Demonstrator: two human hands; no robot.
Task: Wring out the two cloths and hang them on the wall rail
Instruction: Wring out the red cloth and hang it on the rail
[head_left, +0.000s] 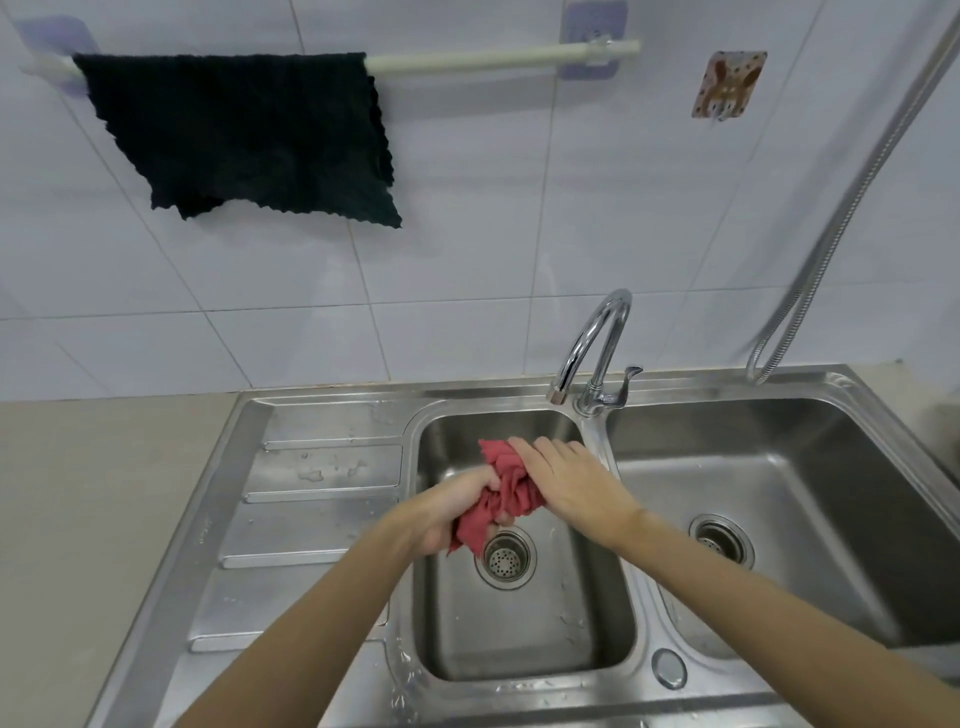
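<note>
— Where's the red cloth (506, 493)?

— Bunched up between both hands, above the small left basin of the steel sink (332, 525), just over the drain strainer (505, 558). The left hand (457, 512) is fisted tight round its lower end, with a tail of cloth hanging out below the fist. The right hand (563, 480) is clamped over the upper end, fingers curled across the top, a tuft poking out past them.

— And the other one?

— The dark cloth (244, 135) is draped over the left part of the white wall rail (498, 57), hanging askew against the tiles. The tap (589, 348) stands just behind the hands.
</note>
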